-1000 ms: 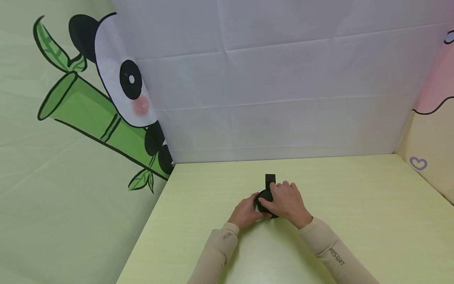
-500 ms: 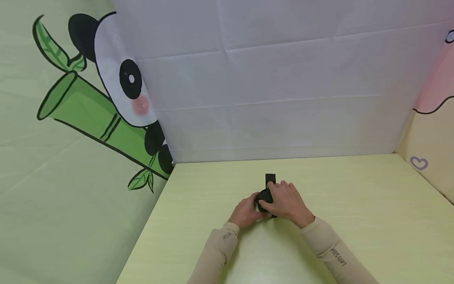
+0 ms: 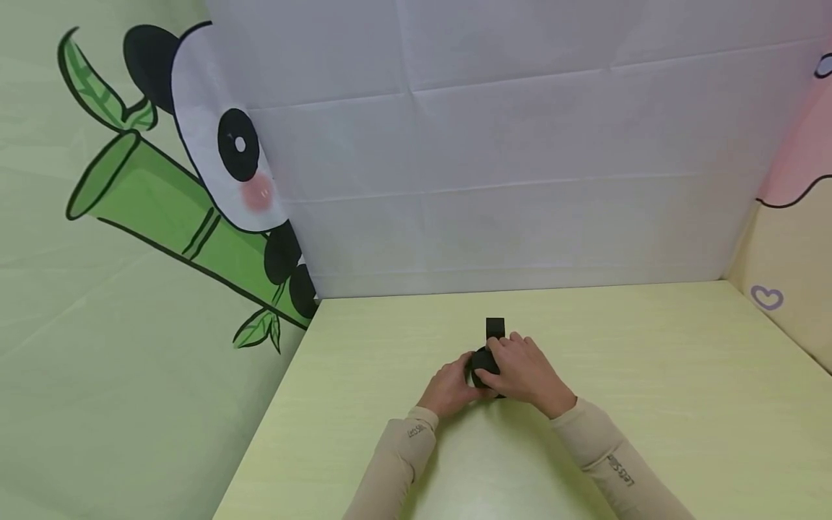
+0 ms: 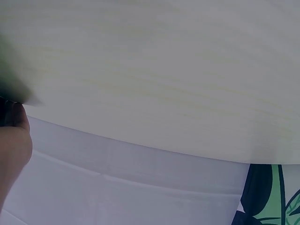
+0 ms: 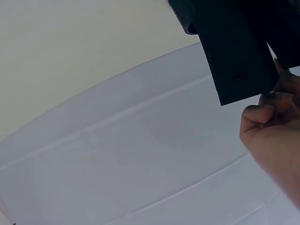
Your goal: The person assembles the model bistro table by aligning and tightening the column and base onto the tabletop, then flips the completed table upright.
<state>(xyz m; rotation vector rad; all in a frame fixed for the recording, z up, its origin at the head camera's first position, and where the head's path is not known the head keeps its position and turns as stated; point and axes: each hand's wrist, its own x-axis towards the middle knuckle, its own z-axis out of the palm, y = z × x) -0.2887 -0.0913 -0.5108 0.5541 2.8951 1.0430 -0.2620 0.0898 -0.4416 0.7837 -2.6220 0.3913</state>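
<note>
In the head view, a black object with a rounded body [image 3: 484, 363] and a flat rectangular plate [image 3: 495, 328] stands near the middle of the table; its exact kind cannot be told. My left hand [image 3: 450, 388] grips the rounded body from the left, thumb on the near side and fingers beyond. From the right, my right hand [image 3: 525, 372] holds it, thumb across the body and fingertips at the plate. In the right wrist view, small unreadable marks show on the black plate [image 5: 239, 56], with curled fingers [image 5: 257, 117] beside it. The left wrist view shows only part of a hand [image 4: 14, 145] at its edge.
The pale yellow table [image 3: 364, 347] runs back to a white cloth wall [image 3: 507, 180]. A green cloth with a panda and bamboo print [image 3: 156, 188] hangs at the left. At the right is a cream and pink printed cloth [image 3: 793, 245].
The right hand's fingertips have shifted slightly left and nearer, baring more of the plate's upper end. The left hand stays in place on the rounded body.
</note>
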